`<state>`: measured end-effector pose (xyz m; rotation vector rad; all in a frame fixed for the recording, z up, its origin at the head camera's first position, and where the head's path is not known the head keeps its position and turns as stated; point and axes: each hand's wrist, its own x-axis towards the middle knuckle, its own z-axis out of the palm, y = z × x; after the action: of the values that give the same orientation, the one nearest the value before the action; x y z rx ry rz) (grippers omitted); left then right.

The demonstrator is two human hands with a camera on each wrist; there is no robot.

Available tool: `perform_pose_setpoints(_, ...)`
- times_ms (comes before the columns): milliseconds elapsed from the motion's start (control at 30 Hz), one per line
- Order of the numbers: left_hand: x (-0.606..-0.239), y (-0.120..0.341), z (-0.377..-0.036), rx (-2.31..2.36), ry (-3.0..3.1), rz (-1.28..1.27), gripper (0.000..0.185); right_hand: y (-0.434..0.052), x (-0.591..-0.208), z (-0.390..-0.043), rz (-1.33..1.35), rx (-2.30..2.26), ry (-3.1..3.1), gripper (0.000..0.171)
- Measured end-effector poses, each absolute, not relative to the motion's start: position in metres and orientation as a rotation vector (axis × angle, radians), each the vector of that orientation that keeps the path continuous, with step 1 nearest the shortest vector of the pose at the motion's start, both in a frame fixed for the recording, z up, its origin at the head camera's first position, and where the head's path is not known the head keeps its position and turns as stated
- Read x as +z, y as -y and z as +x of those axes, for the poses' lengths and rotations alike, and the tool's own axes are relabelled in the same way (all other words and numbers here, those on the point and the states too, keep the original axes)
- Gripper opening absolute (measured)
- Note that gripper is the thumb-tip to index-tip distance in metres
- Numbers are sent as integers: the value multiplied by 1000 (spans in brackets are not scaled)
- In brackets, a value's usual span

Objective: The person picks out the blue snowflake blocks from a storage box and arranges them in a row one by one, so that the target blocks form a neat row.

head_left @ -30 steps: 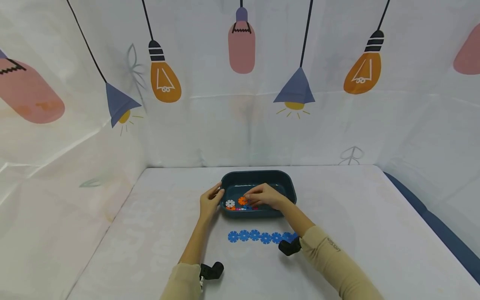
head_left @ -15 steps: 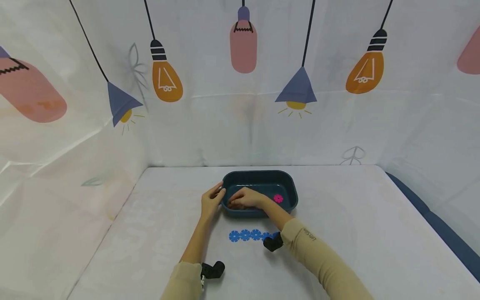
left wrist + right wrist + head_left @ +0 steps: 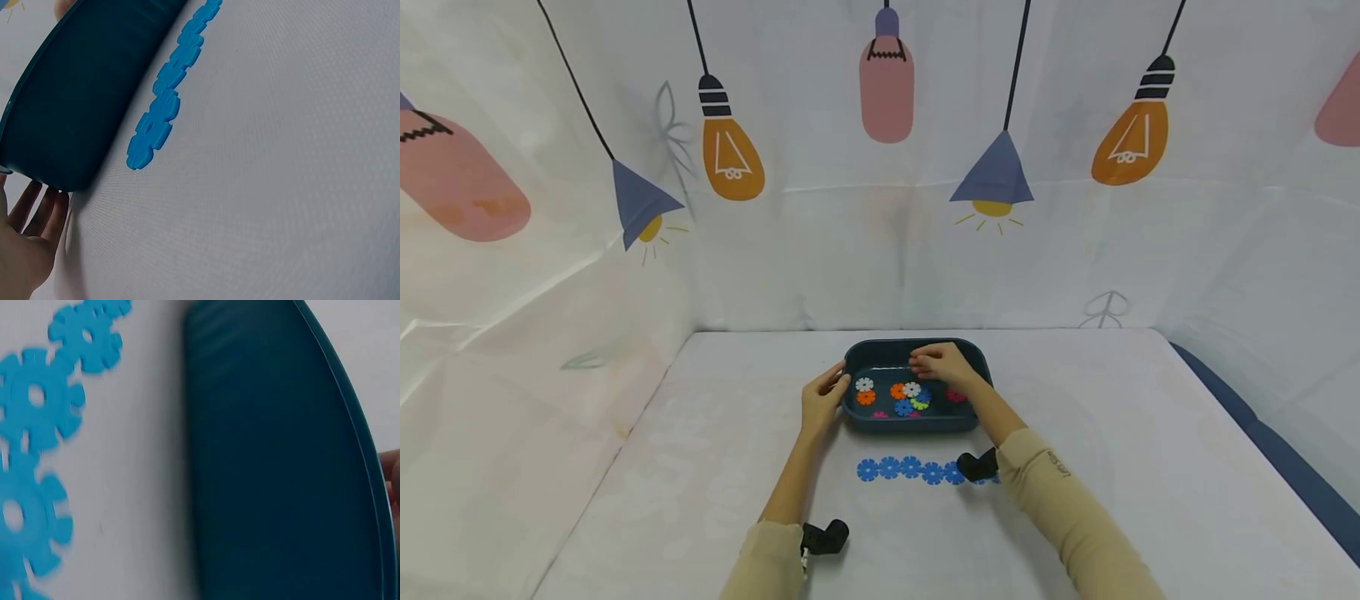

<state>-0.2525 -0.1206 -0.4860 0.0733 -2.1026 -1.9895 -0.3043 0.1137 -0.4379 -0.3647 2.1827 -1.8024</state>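
A dark teal tray [image 3: 917,425] stands on the table. My left hand [image 3: 822,404] grips its left end, thumb at the rim and fingers against the outer wall, as the left wrist view also shows. Over the tray's right half hovers my right hand [image 3: 943,367], fingers loosely bent, with no piece visible in them. Inside lie several plastic flower-shaped pieces: white [image 3: 865,384], orange [image 3: 866,397], blue [image 3: 904,407], yellow-green [image 3: 921,403] and pink [image 3: 955,396]. In front of the tray runs a joined chain of blue flower pieces [image 3: 889,467], its right part partly behind the right wrist camera.
The white table [image 3: 700,467] reaches back to a white curtain [image 3: 835,250] printed with lamps. Black wrist cameras [image 3: 826,537] stick out from both sleeves, the right one close over the blue chain.
My right hand stirred leftward through the tray, then lifted back to the right. The flower pieces now lie spread out in view. My left hand has stayed on the tray's end.
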Motion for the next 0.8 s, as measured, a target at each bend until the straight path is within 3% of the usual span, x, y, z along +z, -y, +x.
perform_pose_setpoints(367,-486,120,-252,-1988,2101,67,34,-124,-437,-305,-51,-1509,-2359,26)
perform_pose_setpoints(633,-487,119,-253,-2002,2083,49,34,-125,-443,-305,-91,-1534,-2335,16)
perform_pose_setpoints(800,-485,119,-252,-2002,2077,59,34,-123,-443,-298,-257,-1501,-2192,20)
